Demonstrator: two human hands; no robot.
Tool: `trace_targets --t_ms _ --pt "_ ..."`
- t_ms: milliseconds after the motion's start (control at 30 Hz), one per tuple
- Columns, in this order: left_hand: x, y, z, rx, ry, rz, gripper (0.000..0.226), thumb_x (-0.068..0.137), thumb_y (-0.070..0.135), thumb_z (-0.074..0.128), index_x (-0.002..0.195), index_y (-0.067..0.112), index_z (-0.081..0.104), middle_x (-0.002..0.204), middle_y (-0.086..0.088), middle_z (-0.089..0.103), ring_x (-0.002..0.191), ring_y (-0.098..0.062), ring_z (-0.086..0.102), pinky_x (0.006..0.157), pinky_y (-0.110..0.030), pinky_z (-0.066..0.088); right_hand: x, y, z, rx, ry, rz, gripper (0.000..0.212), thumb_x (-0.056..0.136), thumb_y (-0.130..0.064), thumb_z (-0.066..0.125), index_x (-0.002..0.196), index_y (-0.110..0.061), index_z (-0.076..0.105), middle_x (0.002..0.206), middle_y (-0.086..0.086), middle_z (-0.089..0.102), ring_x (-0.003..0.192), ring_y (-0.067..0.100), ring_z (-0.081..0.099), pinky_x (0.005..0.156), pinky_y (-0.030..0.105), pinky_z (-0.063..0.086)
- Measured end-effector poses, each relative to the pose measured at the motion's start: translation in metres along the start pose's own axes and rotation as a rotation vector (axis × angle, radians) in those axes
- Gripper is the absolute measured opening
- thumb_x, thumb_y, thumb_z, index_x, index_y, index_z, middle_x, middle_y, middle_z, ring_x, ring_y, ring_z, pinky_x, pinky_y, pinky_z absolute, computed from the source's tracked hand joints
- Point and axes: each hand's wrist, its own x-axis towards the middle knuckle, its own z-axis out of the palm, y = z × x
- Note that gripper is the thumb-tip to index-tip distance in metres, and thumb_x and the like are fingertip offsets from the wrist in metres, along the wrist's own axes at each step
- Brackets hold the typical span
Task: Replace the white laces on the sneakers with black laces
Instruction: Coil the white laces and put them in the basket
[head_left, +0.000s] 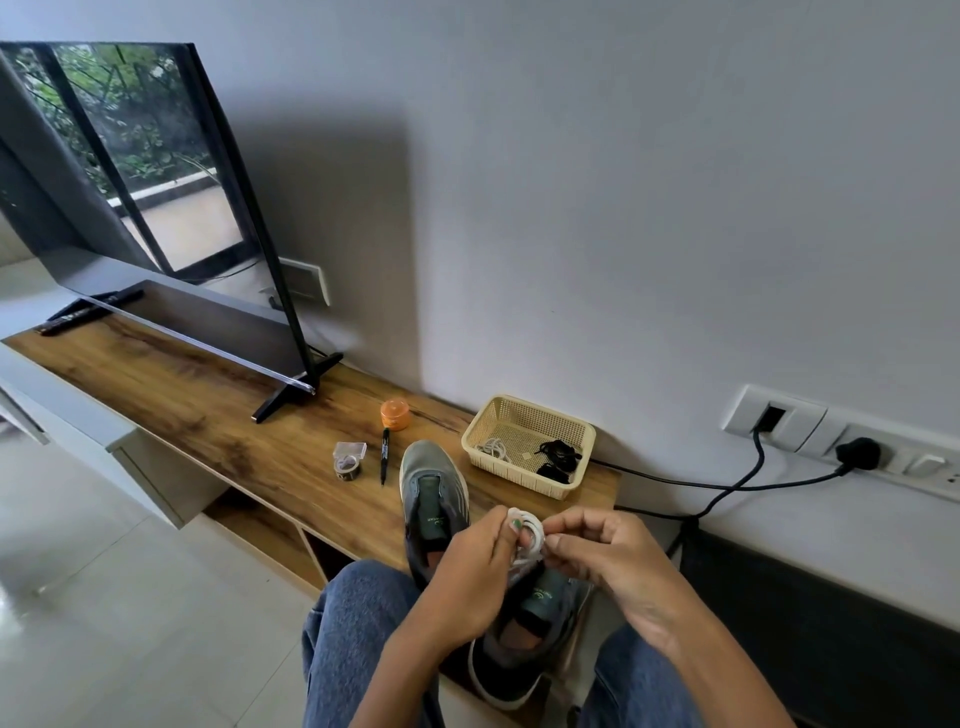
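A pale grey wall (623, 182) fills the room behind a long wooden TV unit (218, 415), with glossy light floor tiles (104, 597) below it. All places here are given from the cream basket (569, 486) at the unit's right end. Far to its left stands a large flat television (145, 171), its screen mirroring a window and greenery; a remote (88, 312) lies beyond the set's far foot. To the basket's right a switch plate (810, 431) on the wall carries a black plug (857, 452) and cables. A dark padded seat or cushion (831, 634) lies below and right, hard to identify.

Just left of the basket rests one grey sneaker (434, 483), unlaced, its toe pointing to the wall. Nearer the camera, a second sneaker (535, 629) sits between the person's denim-clad knees (353, 623), largely hidden by the hands. Above it, the left hand (467, 566) and the right hand (602, 556) both pinch a coiled white lace (530, 535) with curled fingers.

Inside the basket lie another white lace (493, 448) at the left and black laces (558, 457) at the right. Left of the basket sit an orange jar (395, 414), a black marker (385, 456), a clear small box (350, 450) and a tape roll (347, 467).
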Motion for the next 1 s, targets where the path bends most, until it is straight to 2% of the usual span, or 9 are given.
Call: trace_targets --t_ms 100,233,400,500,567,633,767,900,1000 --pt "0.0 -0.001 0.001 0.081 0.043 0.023 0.029 0.105 0.026 0.034 0.083 0.015 0.049 0.074 0.009 0.05 0.063 0.002 0.044 0.061 -0.016 0.035 -0.001 0.003 0.002 -0.03 -0.022 0.025 0.012 0.084 0.0 0.067 0.092 -0.005 0.074 0.082 0.012 0.073 0.073 0.015 0.067 0.072 0.026 0.053" --pt "-0.003 -0.001 0.002 0.169 0.067 0.076 0.03 0.105 0.029 0.031 0.078 0.02 0.041 0.07 0.007 0.045 0.059 -0.006 0.038 0.057 -0.022 0.031 -0.001 0.005 0.004 -0.071 -0.011 0.042 0.013 0.086 0.0 0.065 0.091 -0.007 0.075 0.083 0.013 0.072 0.075 0.016 0.064 0.074 0.028 0.052" --pt "-0.006 0.003 0.001 0.081 0.093 0.082 0.026 0.104 0.029 0.035 0.085 0.016 0.047 0.071 0.007 0.049 0.06 0.0 0.043 0.058 -0.018 0.035 -0.001 0.006 0.006 -0.115 -0.014 0.046 0.014 0.088 -0.004 0.063 0.088 -0.011 0.075 0.083 0.008 0.072 0.076 0.015 0.064 0.074 0.029 0.051" --pt "-0.007 0.007 0.002 0.007 0.108 0.085 0.024 0.104 0.025 0.038 0.082 0.018 0.046 0.07 0.007 0.049 0.06 0.0 0.043 0.058 -0.017 0.036 -0.002 0.004 0.009 -0.153 0.022 0.034 0.01 0.089 -0.02 0.066 0.085 -0.018 0.076 0.078 -0.001 0.071 0.073 0.004 0.064 0.068 0.021 0.05" --pt "-0.007 0.008 0.001 -0.032 0.106 0.082 0.024 0.103 0.025 0.041 0.082 0.017 0.048 0.069 0.006 0.05 0.06 -0.001 0.043 0.059 -0.017 0.036 -0.005 0.001 0.011 -0.167 0.017 0.016 0.02 0.083 -0.039 0.069 0.081 -0.02 0.076 0.074 -0.005 0.066 0.071 0.001 0.061 0.066 0.018 0.049" --pt "-0.007 0.006 0.0 -0.06 0.093 0.066 0.023 0.102 0.027 0.043 0.083 0.016 0.05 0.07 0.005 0.052 0.061 0.0 0.044 0.059 -0.017 0.037 -0.007 0.001 0.012 -0.185 0.008 -0.009 0.028 0.075 -0.047 0.071 0.082 -0.02 0.076 0.073 -0.004 0.066 0.071 0.003 0.061 0.066 0.016 0.049" --pt "-0.005 0.004 -0.001 -0.121 0.06 0.021 0.022 0.102 0.026 0.044 0.086 0.016 0.056 0.074 0.004 0.054 0.066 -0.004 0.047 0.064 -0.021 0.039 -0.003 0.006 0.015 -0.244 0.122 -0.056 0.007 0.082 -0.025 0.074 0.08 -0.019 0.075 0.075 0.0 0.07 0.069 0.006 0.062 0.062 0.014 0.048" --pt "-0.008 0.009 0.001 -0.377 -0.008 -0.068 0.025 0.103 0.019 0.043 0.096 0.001 0.058 0.08 -0.001 0.054 0.075 -0.009 0.049 0.068 -0.021 0.042 0.0 0.008 0.018 -0.21 0.179 -0.067 0.009 0.084 -0.015 0.068 0.077 -0.015 0.073 0.062 -0.005 0.065 0.057 0.0 0.057 0.053 0.011 0.043" --pt "-0.011 0.012 0.004 -0.594 -0.051 -0.187 0.031 0.102 0.021 0.041 0.107 -0.005 0.058 0.089 -0.008 0.059 0.083 -0.016 0.053 0.069 -0.018 0.046 -0.001 0.009 0.019 -0.167 0.183 -0.132 0.006 0.084 -0.011 0.069 0.08 -0.013 0.073 0.064 -0.006 0.067 0.061 0.002 0.061 0.056 0.011 0.045"
